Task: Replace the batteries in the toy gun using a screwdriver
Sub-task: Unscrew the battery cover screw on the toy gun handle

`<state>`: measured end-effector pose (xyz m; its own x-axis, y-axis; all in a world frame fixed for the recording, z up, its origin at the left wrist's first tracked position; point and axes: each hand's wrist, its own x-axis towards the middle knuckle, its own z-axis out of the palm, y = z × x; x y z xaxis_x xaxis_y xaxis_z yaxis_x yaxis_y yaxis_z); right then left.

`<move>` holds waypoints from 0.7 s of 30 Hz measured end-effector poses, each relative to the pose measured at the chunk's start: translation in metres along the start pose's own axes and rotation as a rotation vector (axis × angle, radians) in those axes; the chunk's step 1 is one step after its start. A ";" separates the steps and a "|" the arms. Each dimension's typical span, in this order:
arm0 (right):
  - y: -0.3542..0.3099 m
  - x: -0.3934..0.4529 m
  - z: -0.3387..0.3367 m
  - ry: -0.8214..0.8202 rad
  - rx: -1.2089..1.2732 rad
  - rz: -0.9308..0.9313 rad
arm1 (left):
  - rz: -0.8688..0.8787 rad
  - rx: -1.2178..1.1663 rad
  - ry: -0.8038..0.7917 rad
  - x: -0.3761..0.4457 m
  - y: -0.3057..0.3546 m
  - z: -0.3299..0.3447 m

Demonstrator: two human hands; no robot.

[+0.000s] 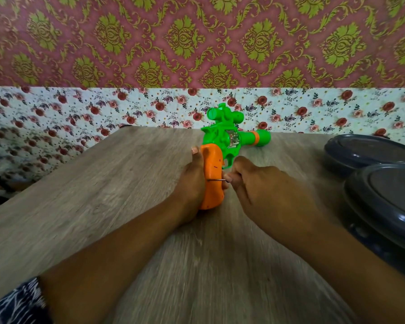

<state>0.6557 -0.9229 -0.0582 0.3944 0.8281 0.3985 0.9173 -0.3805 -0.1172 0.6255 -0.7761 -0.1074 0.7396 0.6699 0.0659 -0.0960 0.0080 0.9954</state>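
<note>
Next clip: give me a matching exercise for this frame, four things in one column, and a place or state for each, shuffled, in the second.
Things:
1. left hand
2. right hand
3. toy gun's green barrel
4. dark grey lidded containers

Places or states:
A. points right, at the far side of the wooden table
B. at the table's right edge
C. holds the orange grip
D. holds the screwdriver, tip at the grip's side

Pairs: 1-C, 2-D, 3-A, 4-B
</note>
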 end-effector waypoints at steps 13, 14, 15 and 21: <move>-0.001 0.000 0.006 0.102 0.420 0.018 | 0.073 0.092 0.010 -0.003 -0.001 0.000; 0.001 0.000 0.006 0.092 0.380 0.051 | 0.076 0.068 0.010 -0.002 -0.001 -0.001; 0.003 -0.001 0.007 0.083 0.317 0.079 | 0.070 0.049 0.008 -0.003 -0.001 0.000; 0.006 0.000 0.009 0.068 0.166 0.093 | 0.059 0.026 -0.004 -0.002 0.000 0.001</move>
<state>0.6616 -0.9220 -0.0670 0.4782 0.7610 0.4385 0.8758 -0.3761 -0.3024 0.6250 -0.7785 -0.1070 0.7356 0.6658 0.1248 -0.1222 -0.0508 0.9912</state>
